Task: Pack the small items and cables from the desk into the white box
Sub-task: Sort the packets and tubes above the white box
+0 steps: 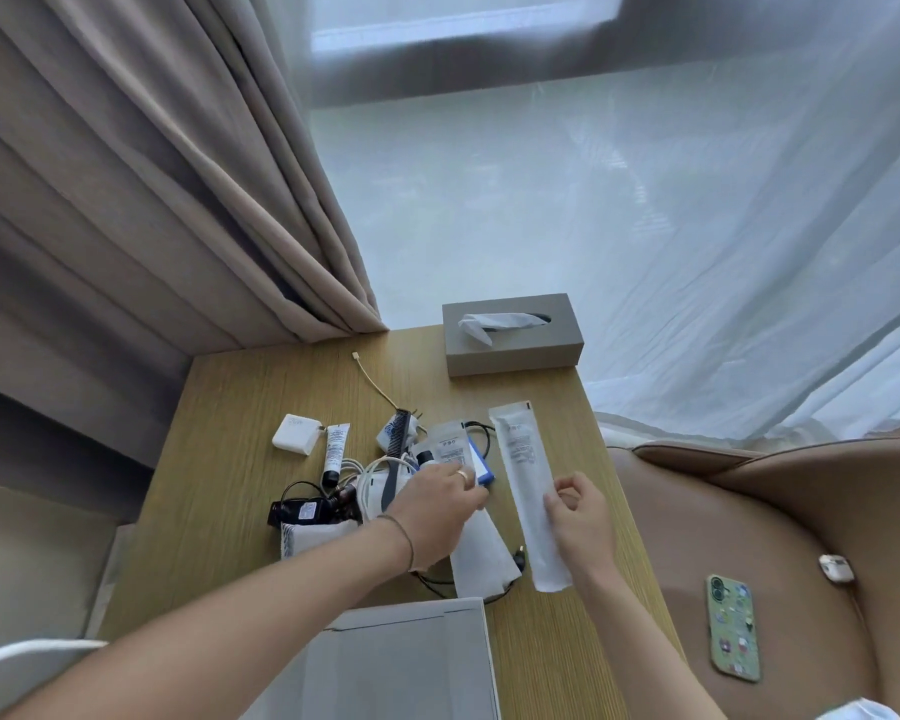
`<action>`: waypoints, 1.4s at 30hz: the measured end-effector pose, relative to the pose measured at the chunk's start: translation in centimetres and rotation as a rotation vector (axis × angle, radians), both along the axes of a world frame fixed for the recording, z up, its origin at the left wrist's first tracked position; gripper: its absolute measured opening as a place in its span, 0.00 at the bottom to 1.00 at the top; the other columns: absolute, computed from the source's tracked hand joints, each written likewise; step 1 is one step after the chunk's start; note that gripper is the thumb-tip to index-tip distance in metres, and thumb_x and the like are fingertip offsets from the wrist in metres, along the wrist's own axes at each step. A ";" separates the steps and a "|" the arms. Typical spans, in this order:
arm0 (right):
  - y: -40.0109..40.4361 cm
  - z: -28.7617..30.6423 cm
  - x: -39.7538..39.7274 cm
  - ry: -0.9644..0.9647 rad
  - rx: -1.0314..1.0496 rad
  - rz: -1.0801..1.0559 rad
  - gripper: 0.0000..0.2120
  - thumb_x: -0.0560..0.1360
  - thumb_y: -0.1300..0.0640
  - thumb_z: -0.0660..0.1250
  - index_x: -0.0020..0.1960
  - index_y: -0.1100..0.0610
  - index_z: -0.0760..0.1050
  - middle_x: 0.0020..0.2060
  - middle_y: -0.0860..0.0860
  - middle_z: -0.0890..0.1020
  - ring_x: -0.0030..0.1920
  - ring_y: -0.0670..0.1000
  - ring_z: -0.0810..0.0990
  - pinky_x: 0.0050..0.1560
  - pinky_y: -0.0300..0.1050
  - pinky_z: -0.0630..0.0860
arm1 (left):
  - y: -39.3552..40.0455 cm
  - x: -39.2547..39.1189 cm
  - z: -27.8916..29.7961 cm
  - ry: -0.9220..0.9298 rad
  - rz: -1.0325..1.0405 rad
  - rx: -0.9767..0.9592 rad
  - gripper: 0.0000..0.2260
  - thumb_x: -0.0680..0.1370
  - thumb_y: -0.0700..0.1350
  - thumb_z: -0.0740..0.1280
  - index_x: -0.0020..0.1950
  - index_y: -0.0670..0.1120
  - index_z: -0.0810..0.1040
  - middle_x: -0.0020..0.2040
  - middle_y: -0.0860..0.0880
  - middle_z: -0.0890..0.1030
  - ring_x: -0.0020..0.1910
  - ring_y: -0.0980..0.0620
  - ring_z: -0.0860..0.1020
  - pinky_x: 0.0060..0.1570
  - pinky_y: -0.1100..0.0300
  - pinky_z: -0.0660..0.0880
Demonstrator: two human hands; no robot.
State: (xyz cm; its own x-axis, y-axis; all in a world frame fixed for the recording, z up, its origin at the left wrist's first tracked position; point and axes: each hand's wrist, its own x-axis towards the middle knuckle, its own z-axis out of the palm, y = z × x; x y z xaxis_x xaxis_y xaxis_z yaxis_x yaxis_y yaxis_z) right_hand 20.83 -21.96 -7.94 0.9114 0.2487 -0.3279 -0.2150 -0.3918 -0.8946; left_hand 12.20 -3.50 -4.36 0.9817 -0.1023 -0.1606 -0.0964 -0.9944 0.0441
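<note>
A heap of small items lies in the middle of the wooden desk [219,491]: a white charger block [296,433], a white tube [334,453], a black comb [395,459], coiled white cables [372,483] and a black adapter [302,511]. My left hand [437,506] reaches over the heap and its fingers curl onto a small white packet [450,452] beside a blue-edged item [484,467]. My right hand [580,517] pinches the edge of a long white sachet [523,475] that lies flat on the desk. The open white box [401,662] stands at the desk's near edge.
A grey tissue box [513,337] stands at the far edge of the desk. A short yellowish cable [370,379] lies behind the heap. On the tan armchair [780,537] to the right lie a green-cased phone [733,626] and a small earbuds case [836,568]. Curtains hang behind.
</note>
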 end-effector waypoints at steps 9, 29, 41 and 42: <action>-0.9 -1.2 -1.4 0.089 0.083 -0.127 0.07 0.81 0.59 0.61 0.51 0.49 0.75 0.42 0.55 0.84 0.38 0.58 0.82 0.35 0.52 0.76 | 0.2 2.7 -2.6 0.141 -0.398 0.387 0.25 0.68 0.41 0.75 0.64 0.44 0.72 0.63 0.38 0.74 0.62 0.39 0.71 0.66 0.41 0.68; -2.6 3.9 -2.5 0.168 0.356 -0.082 0.16 0.70 0.50 0.78 0.48 0.58 0.76 0.41 0.59 0.85 0.33 0.51 0.83 0.30 0.40 0.78 | 1.3 1.7 1.5 -0.153 -0.335 0.132 0.13 0.71 0.35 0.67 0.52 0.47 0.72 0.43 0.49 0.81 0.41 0.47 0.77 0.49 0.53 0.76; -2.4 13.6 -6.1 0.126 0.525 0.072 0.16 0.68 0.52 0.78 0.55 0.50 0.84 0.48 0.60 0.87 0.46 0.57 0.86 0.46 0.54 0.81 | 1.8 -3.9 7.4 -0.635 0.164 -0.291 0.04 0.75 0.39 0.69 0.43 0.47 0.78 0.33 0.49 0.81 0.33 0.47 0.78 0.32 0.54 0.76; -2.4 14.1 -6.5 0.124 0.530 0.080 0.17 0.67 0.52 0.78 0.55 0.51 0.84 0.49 0.61 0.87 0.46 0.56 0.86 0.46 0.53 0.80 | 1.9 -4.8 7.8 -0.657 0.187 -0.296 0.04 0.74 0.39 0.71 0.42 0.47 0.78 0.33 0.49 0.81 0.32 0.48 0.78 0.31 0.54 0.76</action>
